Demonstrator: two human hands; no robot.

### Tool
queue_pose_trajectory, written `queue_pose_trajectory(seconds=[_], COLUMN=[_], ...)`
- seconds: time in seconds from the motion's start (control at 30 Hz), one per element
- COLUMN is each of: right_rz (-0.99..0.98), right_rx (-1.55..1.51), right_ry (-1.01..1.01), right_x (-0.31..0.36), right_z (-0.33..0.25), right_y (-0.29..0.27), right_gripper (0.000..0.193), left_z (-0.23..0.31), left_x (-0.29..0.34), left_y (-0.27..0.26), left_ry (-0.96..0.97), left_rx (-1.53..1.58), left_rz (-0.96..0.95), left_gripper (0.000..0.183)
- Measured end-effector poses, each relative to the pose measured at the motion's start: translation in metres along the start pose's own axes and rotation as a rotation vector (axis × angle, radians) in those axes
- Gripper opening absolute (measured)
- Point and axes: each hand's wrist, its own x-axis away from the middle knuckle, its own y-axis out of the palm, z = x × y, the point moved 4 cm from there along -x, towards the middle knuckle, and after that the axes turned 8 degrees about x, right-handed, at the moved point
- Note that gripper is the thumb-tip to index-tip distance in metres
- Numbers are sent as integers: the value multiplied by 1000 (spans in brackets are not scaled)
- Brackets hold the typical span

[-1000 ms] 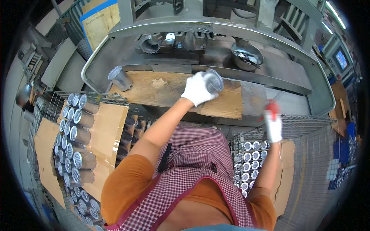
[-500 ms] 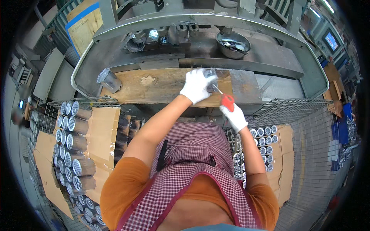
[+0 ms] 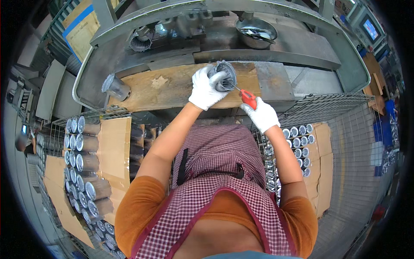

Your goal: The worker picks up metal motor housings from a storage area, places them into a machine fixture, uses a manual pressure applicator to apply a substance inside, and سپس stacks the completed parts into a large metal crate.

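Observation:
Gloved in white, my left hand [image 3: 206, 87] grips a round grey metal part [image 3: 225, 74] with ribs inside its open mouth, tilted over the wooden board [image 3: 172, 82]. In my right hand [image 3: 262, 115], also gloved, is a tool with a red handle [image 3: 249, 99] and a thin metal shaft. The shaft's tip reaches the lower right rim of the metal part; whether it touches cannot be made out. At the board's left end lies a similar metal cylinder [image 3: 116, 87], tipped slightly.
Wire baskets hold stacked metal cylinders [image 3: 86, 144] with cardboard at my left and more round parts [image 3: 304, 140] at my right. Behind the board are a metal bowl [image 3: 256, 32] with tools in it and a ribbed ring-shaped part [image 3: 141, 42]. A frame bar [image 3: 207, 9] crosses above.
The metal part has turned so its open, ribbed mouth shows, and my left hand has shifted slightly left. The red-handled tool has moved up and left. The whole view has shifted a little.

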Motion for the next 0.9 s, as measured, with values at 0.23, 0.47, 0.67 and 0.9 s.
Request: queue_pose_trajectory(seconds=[0.23, 0.47, 0.67, 0.9], right_rz=[8, 252, 1006, 887], right_rx=[-305, -262, -479, 12], right_ry=[-143, -97, 191, 668], right_x=[2, -7, -16, -19], right_z=[-4, 10, 150, 254], right_y=[16, -23, -119, -109], right_gripper=[59, 45, 52, 69], left_z=[1, -38, -97, -130], left_x=[3, 12, 53, 51], left_y=[-4, -19, -55, -89], left_ry=[20, -377, -615, -821], left_rx=[18, 221, 442, -117], left_rz=[54, 63, 131, 346], left_gripper=[68, 68, 72, 55])
